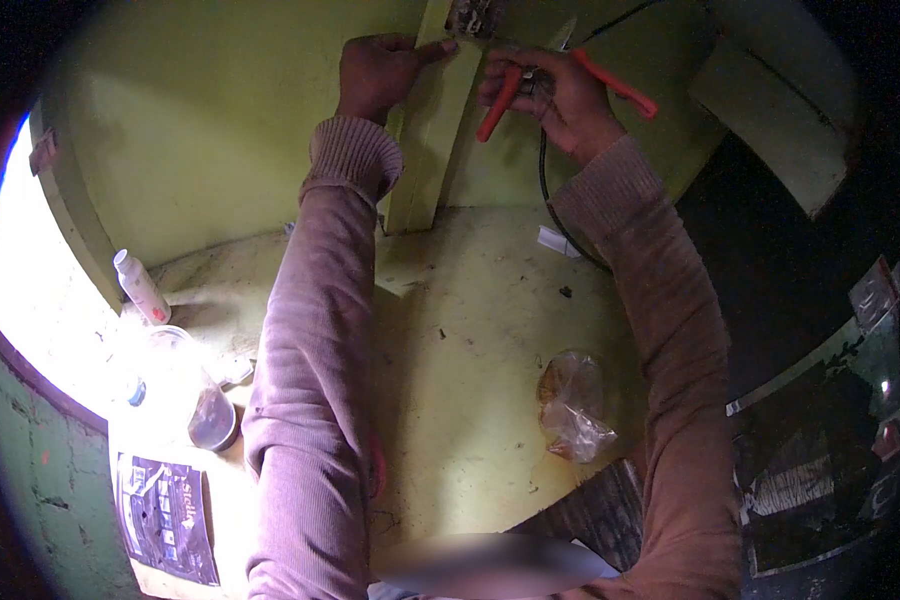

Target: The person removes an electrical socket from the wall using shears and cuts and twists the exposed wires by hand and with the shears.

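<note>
My right hand [570, 105] is closed around pliers with red handles [615, 83]; the handles are spread, one on each side of the palm. Its fingertips reach toward an opening with wiring or metal parts [475, 18] at the top of a yellow-green post [420, 185]. My left hand [378, 75] is at the post's left side, its fingers curled and one digit stretched right to the post just below the opening. Anything inside its curled fingers is hidden. A black cable [543, 175] hangs below my right hand.
On the yellow-green surface [470, 290] lie a clear plastic bag [573, 405] with brownish contents and a small white piece [558, 241]. A white bottle [142, 288], a transparent container [213, 418] and a printed black sheet [167, 517] are at the left, beside a bright opening.
</note>
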The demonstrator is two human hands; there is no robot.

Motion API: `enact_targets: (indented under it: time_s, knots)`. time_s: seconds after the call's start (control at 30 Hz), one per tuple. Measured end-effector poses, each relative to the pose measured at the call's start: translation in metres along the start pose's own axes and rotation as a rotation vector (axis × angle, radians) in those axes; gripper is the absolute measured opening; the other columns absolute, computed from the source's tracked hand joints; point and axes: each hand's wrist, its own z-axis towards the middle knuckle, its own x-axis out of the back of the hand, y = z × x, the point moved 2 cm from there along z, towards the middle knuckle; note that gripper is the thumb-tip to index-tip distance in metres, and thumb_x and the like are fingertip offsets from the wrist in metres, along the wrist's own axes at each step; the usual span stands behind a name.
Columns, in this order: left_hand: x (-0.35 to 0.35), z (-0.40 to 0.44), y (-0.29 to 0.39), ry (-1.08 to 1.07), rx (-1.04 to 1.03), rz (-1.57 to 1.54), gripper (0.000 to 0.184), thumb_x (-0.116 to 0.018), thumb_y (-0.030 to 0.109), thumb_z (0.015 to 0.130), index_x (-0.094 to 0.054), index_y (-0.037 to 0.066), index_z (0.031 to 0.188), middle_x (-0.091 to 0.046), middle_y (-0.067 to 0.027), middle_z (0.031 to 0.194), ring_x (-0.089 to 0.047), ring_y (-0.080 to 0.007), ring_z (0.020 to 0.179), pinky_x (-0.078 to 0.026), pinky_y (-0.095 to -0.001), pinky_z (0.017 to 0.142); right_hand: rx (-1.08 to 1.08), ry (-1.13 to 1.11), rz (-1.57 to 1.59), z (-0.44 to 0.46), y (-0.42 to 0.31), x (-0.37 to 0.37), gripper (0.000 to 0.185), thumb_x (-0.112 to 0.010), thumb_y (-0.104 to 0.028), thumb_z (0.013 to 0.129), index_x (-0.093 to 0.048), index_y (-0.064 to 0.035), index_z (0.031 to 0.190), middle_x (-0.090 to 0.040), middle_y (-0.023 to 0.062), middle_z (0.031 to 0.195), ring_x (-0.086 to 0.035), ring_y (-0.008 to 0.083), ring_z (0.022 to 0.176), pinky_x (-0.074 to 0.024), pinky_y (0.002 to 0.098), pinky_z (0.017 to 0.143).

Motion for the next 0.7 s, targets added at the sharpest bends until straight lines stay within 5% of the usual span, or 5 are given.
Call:
enact_targets:
  time_s: [0.7]
  knots:
    - [-0.002,0.003,-0.006,-0.034,-0.027,-0.008,0.045,-0.088,0.037,0.069,-0.075,-0.003,0.086,-0.073,-0.0117,0.076,-0.07,-0.0167,0.065,-0.055,-0.0309,0.064,-0.079,-0.037,-0.115,0.018,0.001,0.012,0.036,-0.052,-0.024,0.097,-0.061,0.0073,0.112,-0.067,0.0149,0.094,-0.069,0.0276,0.086,-0.0552,0.0419,0.09]
